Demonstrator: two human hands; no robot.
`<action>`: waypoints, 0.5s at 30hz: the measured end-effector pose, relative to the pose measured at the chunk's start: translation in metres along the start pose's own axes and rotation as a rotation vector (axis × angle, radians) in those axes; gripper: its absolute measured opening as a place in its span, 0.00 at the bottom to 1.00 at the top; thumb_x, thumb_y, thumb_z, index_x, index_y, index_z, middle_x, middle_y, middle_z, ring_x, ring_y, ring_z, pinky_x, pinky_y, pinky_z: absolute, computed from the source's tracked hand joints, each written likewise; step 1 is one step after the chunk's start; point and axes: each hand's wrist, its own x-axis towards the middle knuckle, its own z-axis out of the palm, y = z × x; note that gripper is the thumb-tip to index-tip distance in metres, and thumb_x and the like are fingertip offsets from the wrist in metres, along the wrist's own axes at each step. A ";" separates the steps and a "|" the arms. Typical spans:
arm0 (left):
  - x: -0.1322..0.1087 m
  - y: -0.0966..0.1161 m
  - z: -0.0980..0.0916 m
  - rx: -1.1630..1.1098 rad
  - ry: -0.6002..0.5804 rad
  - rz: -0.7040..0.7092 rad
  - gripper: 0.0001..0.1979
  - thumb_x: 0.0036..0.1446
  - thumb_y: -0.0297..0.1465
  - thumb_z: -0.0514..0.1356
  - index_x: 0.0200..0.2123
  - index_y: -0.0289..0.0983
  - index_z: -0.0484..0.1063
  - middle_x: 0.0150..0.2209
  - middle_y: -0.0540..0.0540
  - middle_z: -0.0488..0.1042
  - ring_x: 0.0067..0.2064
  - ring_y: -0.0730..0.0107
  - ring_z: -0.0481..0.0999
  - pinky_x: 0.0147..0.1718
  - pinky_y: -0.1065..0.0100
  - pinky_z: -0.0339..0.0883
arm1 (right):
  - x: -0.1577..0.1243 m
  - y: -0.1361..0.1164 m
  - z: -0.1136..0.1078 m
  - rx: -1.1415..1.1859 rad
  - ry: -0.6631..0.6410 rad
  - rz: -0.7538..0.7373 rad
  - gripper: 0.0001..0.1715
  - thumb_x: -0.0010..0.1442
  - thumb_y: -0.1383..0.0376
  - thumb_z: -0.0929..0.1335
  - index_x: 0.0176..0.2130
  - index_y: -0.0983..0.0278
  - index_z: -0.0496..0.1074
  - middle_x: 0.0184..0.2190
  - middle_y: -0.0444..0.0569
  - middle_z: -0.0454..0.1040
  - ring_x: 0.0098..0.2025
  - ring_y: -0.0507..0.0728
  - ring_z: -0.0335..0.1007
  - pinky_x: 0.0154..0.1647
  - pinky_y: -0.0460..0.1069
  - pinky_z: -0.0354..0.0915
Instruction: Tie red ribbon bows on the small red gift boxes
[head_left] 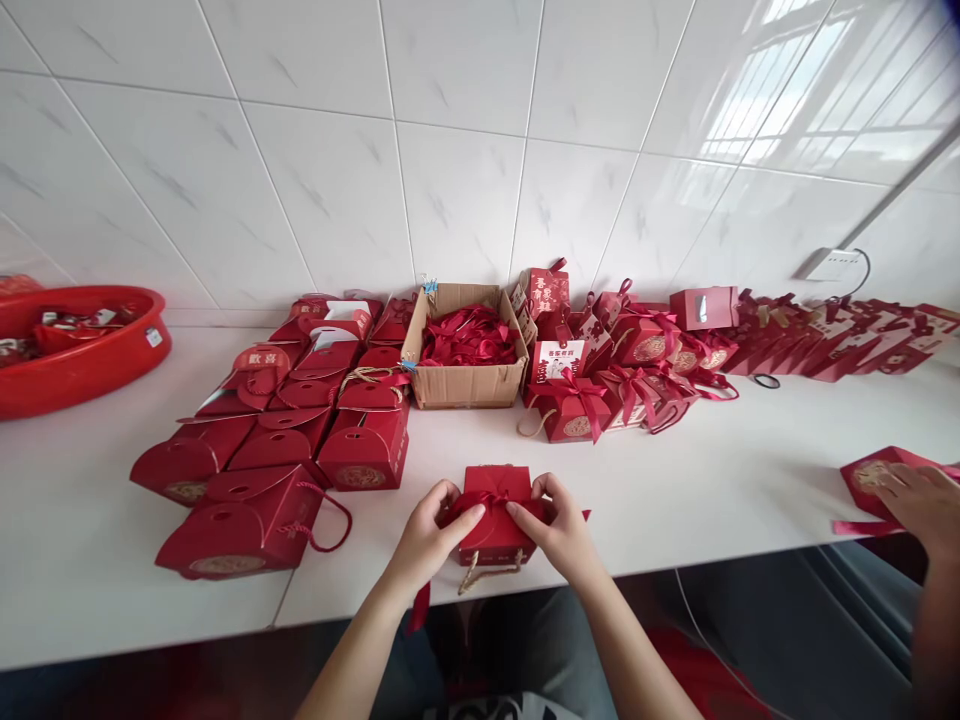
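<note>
In front of me on the counter sits a red gift box (496, 482) with a tan rope handle (489, 573) along its near side. A dark red ribbon (493, 503) crosses its lid and meets in a knot in the middle. My left hand (436, 530) is closed on the ribbon left of the knot, thumb pressing on the lid. From the other side my right hand (561, 530) pinches the ribbon too, its thumb close to the knot. One ribbon end hangs below my left hand, over the counter's edge. The curled fingers of both hands are partly hidden.
Behind the box stands a cardboard carton (466, 388) of loose red ribbon. Folded red boxes (244, 525) fill the left, near a red basin (82, 370). Ribboned boxes (576, 412) stand back right. A co-worker's hand (926, 505) rests on another box (862, 480) at far right.
</note>
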 end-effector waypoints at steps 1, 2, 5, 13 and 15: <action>0.000 0.001 0.000 0.004 -0.012 -0.015 0.16 0.51 0.43 0.62 0.25 0.37 0.61 0.25 0.53 0.64 0.29 0.72 0.65 0.30 0.71 0.61 | 0.001 0.001 -0.001 0.000 -0.003 -0.004 0.22 0.53 0.55 0.71 0.29 0.60 0.54 0.22 0.37 0.58 0.24 0.48 0.52 0.22 0.44 0.51; 0.000 0.002 -0.001 0.008 -0.013 -0.029 0.18 0.51 0.43 0.62 0.23 0.37 0.60 0.24 0.54 0.62 0.28 0.73 0.64 0.29 0.72 0.59 | 0.002 0.002 -0.003 -0.004 0.001 -0.010 0.23 0.53 0.55 0.72 0.29 0.60 0.54 0.22 0.37 0.57 0.24 0.48 0.51 0.23 0.44 0.51; -0.002 0.004 -0.003 0.024 0.040 -0.043 0.21 0.49 0.44 0.64 0.21 0.38 0.57 0.21 0.55 0.57 0.25 0.76 0.59 0.26 0.73 0.55 | 0.005 0.005 -0.011 -0.009 0.046 -0.027 0.22 0.54 0.53 0.71 0.28 0.61 0.56 0.22 0.37 0.53 0.24 0.48 0.47 0.24 0.45 0.49; -0.005 -0.003 -0.002 0.079 0.204 -0.010 0.25 0.46 0.44 0.65 0.21 0.39 0.51 0.21 0.57 0.52 0.24 0.77 0.57 0.24 0.74 0.53 | 0.008 0.004 -0.025 -0.048 0.079 -0.054 0.22 0.53 0.52 0.72 0.27 0.62 0.59 0.21 0.37 0.54 0.23 0.48 0.48 0.23 0.45 0.49; -0.006 -0.005 -0.001 0.066 0.223 -0.015 0.24 0.46 0.44 0.66 0.21 0.39 0.53 0.20 0.57 0.55 0.24 0.76 0.60 0.24 0.74 0.55 | 0.008 0.003 -0.026 -0.100 0.054 -0.057 0.21 0.53 0.51 0.71 0.28 0.62 0.61 0.20 0.38 0.55 0.23 0.49 0.49 0.23 0.45 0.49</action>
